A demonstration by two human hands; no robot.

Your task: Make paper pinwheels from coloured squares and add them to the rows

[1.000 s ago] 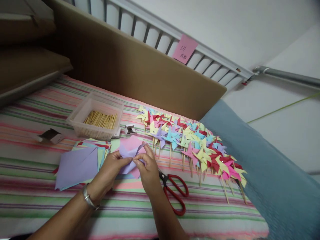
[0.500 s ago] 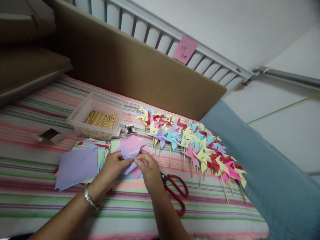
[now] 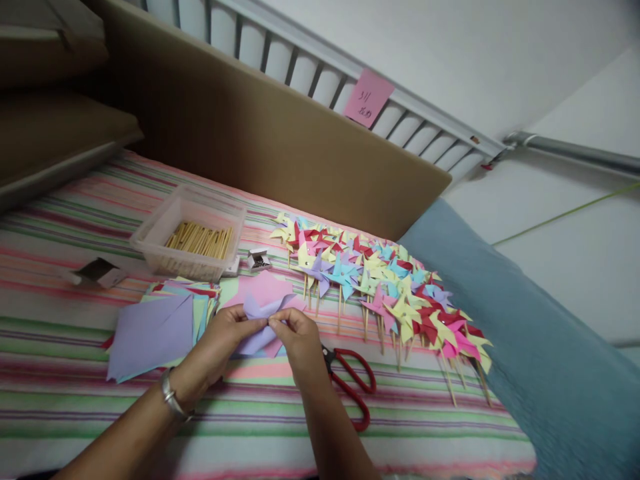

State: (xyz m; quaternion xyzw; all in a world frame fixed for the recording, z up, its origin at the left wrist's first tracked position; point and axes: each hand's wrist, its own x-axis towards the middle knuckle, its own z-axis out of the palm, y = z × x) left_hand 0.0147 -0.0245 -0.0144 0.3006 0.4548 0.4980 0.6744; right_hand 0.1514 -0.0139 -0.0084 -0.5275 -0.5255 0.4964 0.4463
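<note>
Between my hands is a purple paper pinwheel (image 3: 260,308), its corners folded in toward the middle. My left hand (image 3: 226,335) pinches it from the left, thumb at the centre. From the right, my right hand (image 3: 296,333) pinches the same centre with thumb and fingertips; anything tiny under the fingertips is hidden. Below lie pink paper sheets (image 3: 255,285). A stack of coloured paper squares, purple on top (image 3: 153,337), lies left of my left hand. Red-handled scissors (image 3: 356,383) rest beside my right wrist, their blades partly covered.
A clear plastic box (image 3: 187,230) holds short wooden sticks. Near it stands a small open box (image 3: 259,259) of tiny dark pieces; another small box (image 3: 100,272) lies left. Many finished pinwheels (image 3: 380,287) on sticks spread to the right. A cardboard panel (image 3: 270,127) stands behind.
The purple paper's upper folds have been drawn flatter and closer to the centre under my fingers. Both hands stay in nearly the same place.
</note>
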